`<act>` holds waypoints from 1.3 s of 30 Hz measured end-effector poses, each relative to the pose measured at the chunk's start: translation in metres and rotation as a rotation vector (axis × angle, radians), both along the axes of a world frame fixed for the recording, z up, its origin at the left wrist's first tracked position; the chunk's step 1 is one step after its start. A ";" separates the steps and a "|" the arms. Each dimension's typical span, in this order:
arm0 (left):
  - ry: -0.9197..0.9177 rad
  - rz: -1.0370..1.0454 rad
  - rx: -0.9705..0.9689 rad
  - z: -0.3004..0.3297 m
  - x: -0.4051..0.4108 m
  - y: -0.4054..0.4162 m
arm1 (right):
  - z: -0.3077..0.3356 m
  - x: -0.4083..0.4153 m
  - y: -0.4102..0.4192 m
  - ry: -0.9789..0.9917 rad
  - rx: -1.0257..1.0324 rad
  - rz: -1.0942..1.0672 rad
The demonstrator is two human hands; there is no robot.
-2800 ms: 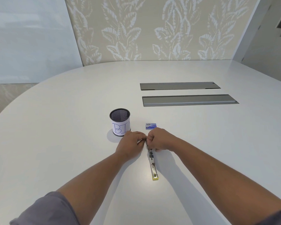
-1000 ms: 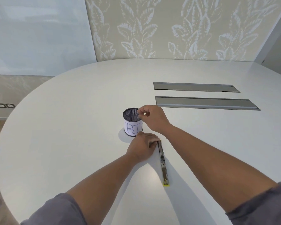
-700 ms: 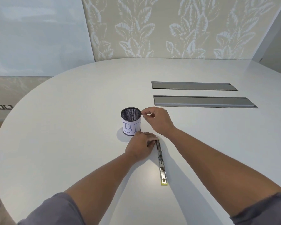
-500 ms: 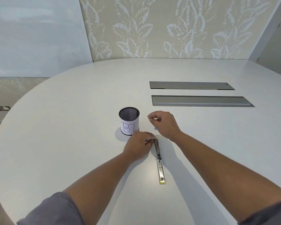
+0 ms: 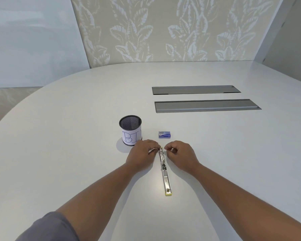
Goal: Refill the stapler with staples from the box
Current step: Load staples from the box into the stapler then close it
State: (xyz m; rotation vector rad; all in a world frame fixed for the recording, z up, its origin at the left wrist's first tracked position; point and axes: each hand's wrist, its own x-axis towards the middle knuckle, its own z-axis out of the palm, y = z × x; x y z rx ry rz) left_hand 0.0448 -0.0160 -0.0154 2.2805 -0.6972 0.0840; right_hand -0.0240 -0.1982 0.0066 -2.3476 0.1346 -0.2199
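White tabletop [image 5: 63,153], rounded at its far edge; stapler [image 5: 164,169] lies opened out flat near the middle of the near half, a long metal strip pointing away from the near edge, yellow tip at its near end. Left hand [image 5: 141,156] rests on the surface just left of the stapler's far end, fingers curled, thumb and forefinger pinching that end. Right hand [image 5: 180,156] sits just right of the same end, fingers curled into a loose pinch close to the metal; cannot tell whether it touches or holds anything. Small blue staple box [image 5: 164,134] lies just beyond the hands. Black mesh cup [image 5: 130,130] with a paper label stands left of the box. Two grey recessed panels [image 5: 205,105] farther toward the far edge
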 end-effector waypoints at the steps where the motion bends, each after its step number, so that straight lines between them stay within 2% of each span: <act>1: 0.000 0.003 0.000 0.001 0.000 0.000 | -0.001 -0.002 0.002 -0.001 -0.030 0.010; 8: 0.018 0.009 0.006 0.004 -0.002 -0.002 | -0.004 -0.001 0.001 -0.038 -0.051 0.007; 12: 0.036 0.067 0.029 0.009 0.000 -0.005 | -0.009 0.008 -0.006 -0.069 0.083 -0.096; 18: 0.087 0.007 -0.008 0.022 0.007 -0.030 | 0.000 0.033 -0.019 0.042 0.251 -0.199; 22: 0.034 0.039 -0.024 0.031 0.024 -0.047 | 0.004 0.053 -0.029 0.100 0.143 -0.148; 28: 0.219 0.112 0.108 0.036 0.050 -0.061 | 0.003 0.069 -0.036 0.137 0.013 -0.117; 39: 0.244 0.077 0.153 0.041 0.065 -0.068 | -0.001 0.088 -0.051 0.170 0.072 -0.015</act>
